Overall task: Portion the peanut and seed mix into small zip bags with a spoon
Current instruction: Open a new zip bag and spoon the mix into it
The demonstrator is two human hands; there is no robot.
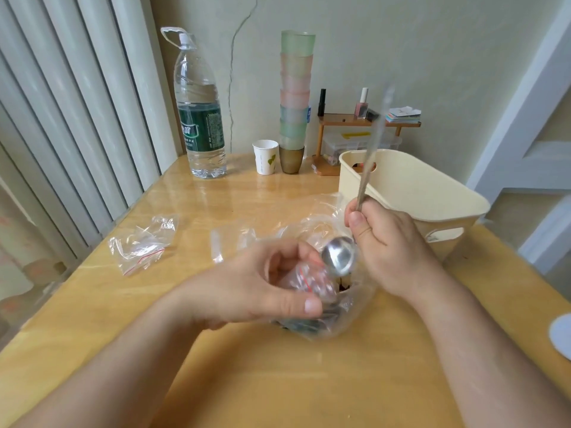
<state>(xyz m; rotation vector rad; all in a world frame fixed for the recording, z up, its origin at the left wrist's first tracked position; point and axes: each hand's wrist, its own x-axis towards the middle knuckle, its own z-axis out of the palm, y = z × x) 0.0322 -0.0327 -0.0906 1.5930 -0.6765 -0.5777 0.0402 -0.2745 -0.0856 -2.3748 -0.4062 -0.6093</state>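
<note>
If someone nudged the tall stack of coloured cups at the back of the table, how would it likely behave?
The stack of cups would probably tip easily: it is tall, narrow, and rests on a single small brown cup. It already looks slightly crooked. The cups look like thin translucent plastic, so they are likely light and would scatter, perhaps hitting the paper cup beside it.

This looks like a room in a home, not a workplace. A glossy yellow wooden table (278,381) stands in a corner against a pale painted wall with a long crack (234,57) and a white ribbed radiator (77,118). Along the back stand a big clear plastic water bottle with a green label (199,112), a tall stack of pastel plastic cups (295,94), a white paper cup (265,156), and a small wooden shelf (367,122) carrying nail-polish bottles (362,105). A cream plastic storage basket (432,193) sits to the right.
</note>
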